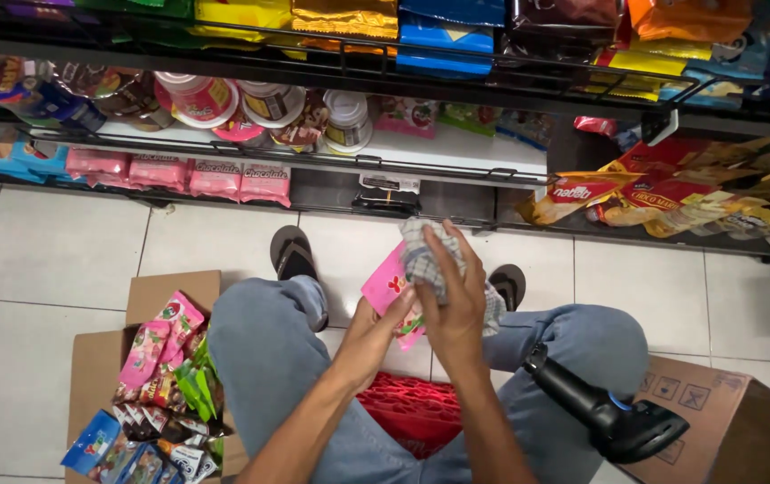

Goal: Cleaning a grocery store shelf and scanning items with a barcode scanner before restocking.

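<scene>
My left hand [376,328] holds a flat pink snack packet [387,282] by its lower edge, in front of my knees. My right hand [455,300] grips a checked grey-white cloth [428,254] and presses it against the top of the packet. Both hands sit between my jeans-clad legs, above a red mesh basket [413,414]. I am squatting before low store shelves.
An open cardboard box [98,354] with several snack packets lies at lower left. A black handheld scanner [604,414] rests on my right thigh beside another cardboard box [716,421]. Shelves with pink packets [215,177], tubs and orange bags [671,193] stand ahead.
</scene>
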